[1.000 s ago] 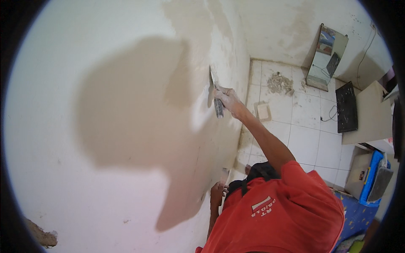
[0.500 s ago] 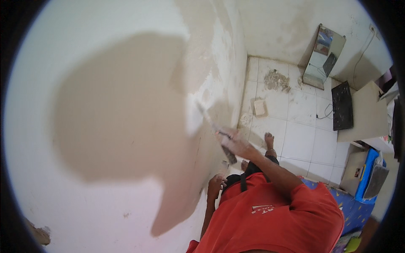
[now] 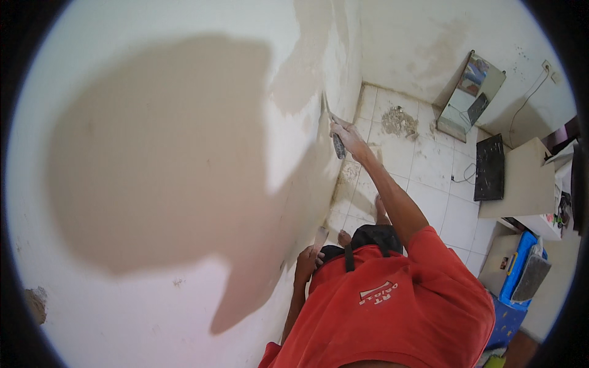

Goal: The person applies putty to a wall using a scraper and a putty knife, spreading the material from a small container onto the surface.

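My right hand [image 3: 350, 138] is closed round the dark handle of a trowel [image 3: 338, 147]. Its narrow-looking blade, seen nearly edge-on, reaches up to the white wall [image 3: 294, 147] by a damp beige patch of filler [image 3: 297, 86]; whether it touches cannot be told. Lower down, close to my body, my left hand [image 3: 307, 265] grips a small putty knife [image 3: 320, 238] with its flat blade pointing up. That hand's fingers are partly hidden. A large shadow lies over the wall on the left.
Crumbled plaster [image 3: 400, 121] litters the white tiled floor [image 3: 402, 153]. A mirror [image 3: 471, 97] leans at the back wall, beside a dark flat panel [image 3: 489, 167] and a pale cabinet [image 3: 521, 181]. At the right are a blue plastic item [image 3: 518, 264] and a hanging cord [image 3: 524, 98].
My right hand has moved up and away from my body with the trowel, the arm stretching out along the wall. My left hand stays low, still holding the putty knife. The view has shifted slightly.
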`<state>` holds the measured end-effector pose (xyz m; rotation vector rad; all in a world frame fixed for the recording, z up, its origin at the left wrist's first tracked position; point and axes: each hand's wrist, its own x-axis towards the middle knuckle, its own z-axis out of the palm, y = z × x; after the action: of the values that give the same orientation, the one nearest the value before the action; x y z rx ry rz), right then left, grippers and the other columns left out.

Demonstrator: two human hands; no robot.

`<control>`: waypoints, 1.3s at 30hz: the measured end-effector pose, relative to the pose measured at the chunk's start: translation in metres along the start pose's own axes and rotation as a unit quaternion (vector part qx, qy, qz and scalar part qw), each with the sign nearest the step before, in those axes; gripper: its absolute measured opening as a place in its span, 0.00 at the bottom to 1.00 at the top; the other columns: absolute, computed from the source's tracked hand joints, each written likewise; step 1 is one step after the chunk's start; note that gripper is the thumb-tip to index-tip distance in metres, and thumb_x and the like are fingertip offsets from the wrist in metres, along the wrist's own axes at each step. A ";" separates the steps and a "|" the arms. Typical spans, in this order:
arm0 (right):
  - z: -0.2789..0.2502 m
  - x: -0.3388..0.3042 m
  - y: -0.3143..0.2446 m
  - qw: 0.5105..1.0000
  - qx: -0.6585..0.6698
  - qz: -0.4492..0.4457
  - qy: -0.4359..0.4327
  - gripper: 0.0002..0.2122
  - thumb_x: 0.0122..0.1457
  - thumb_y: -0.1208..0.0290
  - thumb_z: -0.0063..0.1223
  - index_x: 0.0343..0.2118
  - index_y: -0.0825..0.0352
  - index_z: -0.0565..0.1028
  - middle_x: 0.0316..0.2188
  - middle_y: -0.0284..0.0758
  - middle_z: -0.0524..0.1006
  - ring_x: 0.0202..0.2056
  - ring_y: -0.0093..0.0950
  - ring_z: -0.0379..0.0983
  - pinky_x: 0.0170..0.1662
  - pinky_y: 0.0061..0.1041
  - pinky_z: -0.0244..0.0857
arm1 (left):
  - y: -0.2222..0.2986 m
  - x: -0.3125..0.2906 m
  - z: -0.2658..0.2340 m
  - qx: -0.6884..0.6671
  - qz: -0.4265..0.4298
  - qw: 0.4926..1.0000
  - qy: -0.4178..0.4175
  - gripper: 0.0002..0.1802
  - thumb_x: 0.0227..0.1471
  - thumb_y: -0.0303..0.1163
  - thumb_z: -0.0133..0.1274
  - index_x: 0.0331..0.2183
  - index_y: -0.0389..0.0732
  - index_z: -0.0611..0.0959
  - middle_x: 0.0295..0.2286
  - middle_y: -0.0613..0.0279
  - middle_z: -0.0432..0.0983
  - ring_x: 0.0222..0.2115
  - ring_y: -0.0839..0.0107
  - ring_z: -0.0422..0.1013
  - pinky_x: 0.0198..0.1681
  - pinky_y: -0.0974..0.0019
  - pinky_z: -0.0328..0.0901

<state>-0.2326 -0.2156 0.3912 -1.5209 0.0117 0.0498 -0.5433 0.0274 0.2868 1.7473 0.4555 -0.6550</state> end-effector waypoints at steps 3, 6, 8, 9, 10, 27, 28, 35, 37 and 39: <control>0.003 -0.010 0.007 0.999 -0.006 -0.007 -0.038 0.17 0.63 0.60 0.45 0.40 0.72 0.75 0.24 0.28 0.70 0.28 0.20 0.64 0.35 0.23 0.62 | -0.009 0.001 0.005 -0.020 0.009 1.000 0.006 0.17 0.62 0.36 0.41 0.40 0.34 0.80 0.28 0.59 0.80 0.20 0.77 0.70 0.22 0.71 0.64; 0.027 -0.083 0.004 0.984 -0.042 0.000 -0.170 0.16 0.63 0.61 0.47 0.39 0.71 0.76 0.22 0.28 0.69 0.27 0.19 0.64 0.35 0.22 0.62 | -0.038 0.001 -0.002 -0.025 -0.003 1.000 0.018 0.18 0.62 0.37 0.41 0.40 0.34 0.80 0.28 0.59 0.80 0.21 0.76 0.71 0.22 0.70 0.65; 0.027 -0.139 -0.025 0.975 -0.061 0.061 -0.206 0.14 0.63 0.63 0.47 0.40 0.71 0.76 0.22 0.29 0.69 0.27 0.18 0.64 0.35 0.22 0.62 | -0.040 0.003 0.002 -0.033 -0.014 0.999 0.005 0.18 0.62 0.37 0.41 0.40 0.34 0.80 0.28 0.58 0.80 0.21 0.76 0.71 0.23 0.70 0.65; 0.027 -0.160 -0.031 0.974 0.006 0.082 -0.210 0.14 0.63 0.64 0.45 0.37 0.71 0.75 0.21 0.30 0.70 0.23 0.19 0.65 0.30 0.21 0.63 | -0.032 0.006 0.002 -0.038 -0.009 0.999 0.002 0.18 0.62 0.37 0.41 0.41 0.34 0.80 0.29 0.58 0.80 0.21 0.76 0.71 0.23 0.70 0.65; 0.023 -0.173 -0.030 0.969 0.071 0.104 -0.210 0.13 0.64 0.65 0.43 0.35 0.72 0.74 0.21 0.31 0.71 0.20 0.19 0.67 0.25 0.20 0.64 | -0.024 0.007 0.004 -0.041 -0.016 0.999 0.001 0.18 0.62 0.37 0.41 0.41 0.34 0.80 0.29 0.58 0.80 0.21 0.76 0.71 0.23 0.70 0.65; 0.003 -0.213 0.033 0.987 0.045 0.060 -0.141 0.26 0.70 0.54 0.38 0.63 0.67 0.62 0.19 0.25 0.70 0.18 0.15 0.64 0.20 0.17 0.59 | -0.034 -0.022 0.025 -0.001 -0.029 0.999 0.031 0.21 0.63 0.42 0.41 0.43 0.34 0.79 0.29 0.58 0.80 0.21 0.76 0.72 0.22 0.71 0.65; 0.006 -0.216 0.035 0.986 0.051 0.064 -0.143 0.26 0.70 0.54 0.38 0.63 0.67 0.62 0.19 0.25 0.70 0.18 0.15 0.64 0.20 0.17 0.59 | -0.038 -0.032 0.026 -0.022 -0.034 0.998 0.038 0.21 0.63 0.42 0.41 0.43 0.34 0.79 0.28 0.58 0.80 0.21 0.76 0.72 0.23 0.71 0.65; 0.045 -0.219 0.034 0.978 0.078 0.069 -0.182 0.25 0.70 0.51 0.36 0.59 0.68 0.66 0.33 0.32 0.75 0.24 0.14 0.62 0.26 0.17 0.60 | -0.070 -0.081 0.020 0.012 -0.087 0.995 0.051 0.21 0.63 0.43 0.41 0.42 0.35 0.79 0.28 0.58 0.80 0.21 0.75 0.71 0.23 0.70 0.65; 0.056 -0.214 0.061 0.978 0.111 0.025 -0.173 0.26 0.70 0.51 0.35 0.60 0.67 0.65 0.34 0.31 0.75 0.25 0.15 0.63 0.28 0.17 0.62 | -0.084 -0.085 0.013 0.023 -0.098 0.994 0.031 0.21 0.63 0.43 0.40 0.41 0.35 0.79 0.29 0.58 0.80 0.21 0.75 0.71 0.23 0.70 0.65; 0.068 -0.214 0.068 0.976 0.145 -0.019 -0.161 0.26 0.70 0.50 0.34 0.61 0.66 0.65 0.35 0.31 0.75 0.26 0.16 0.64 0.30 0.18 0.63 | -0.085 -0.095 0.007 0.026 -0.092 0.995 0.032 0.21 0.64 0.42 0.40 0.42 0.34 0.79 0.29 0.58 0.80 0.21 0.75 0.71 0.24 0.70 0.65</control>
<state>-0.4504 -0.1498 0.3350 -1.2067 -0.2595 0.2544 -0.6691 0.0462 0.2824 1.7927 0.6560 -0.7479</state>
